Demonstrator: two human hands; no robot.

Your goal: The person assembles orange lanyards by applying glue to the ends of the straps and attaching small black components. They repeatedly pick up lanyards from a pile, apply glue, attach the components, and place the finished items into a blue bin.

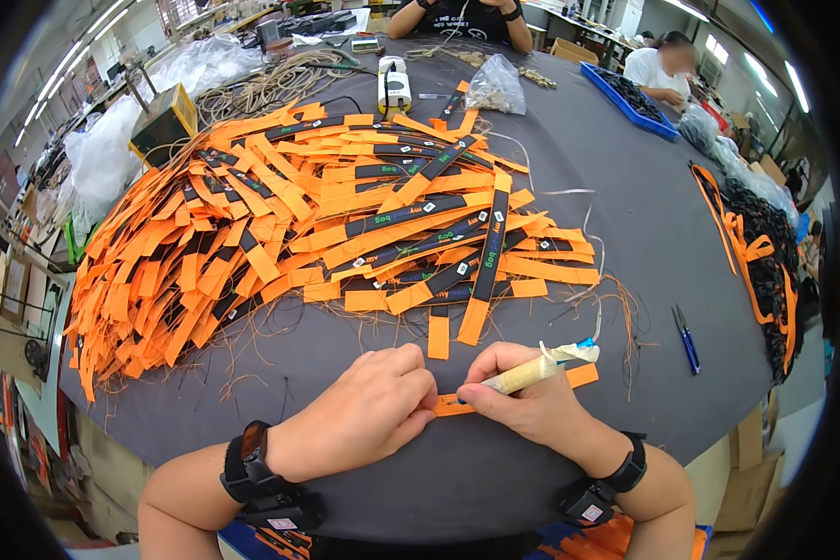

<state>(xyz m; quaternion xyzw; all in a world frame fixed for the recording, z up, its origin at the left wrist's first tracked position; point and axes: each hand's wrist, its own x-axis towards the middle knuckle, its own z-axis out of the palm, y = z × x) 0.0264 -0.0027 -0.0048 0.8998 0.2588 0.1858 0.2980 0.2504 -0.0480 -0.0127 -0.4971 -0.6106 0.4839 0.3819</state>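
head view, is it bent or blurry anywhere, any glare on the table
Head view: strong fisheye, the grey table edge curves and black corners frame the picture; the left hand, right hand and orange strap are sharp; even overhead light, soft shadows, no glare on the table; a far person's face is blurred.

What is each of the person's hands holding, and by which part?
The right hand grips a taped stick-like tool near its lower end. The left hand presses one end of an orange strap lying on the table; both hands cover its middle.
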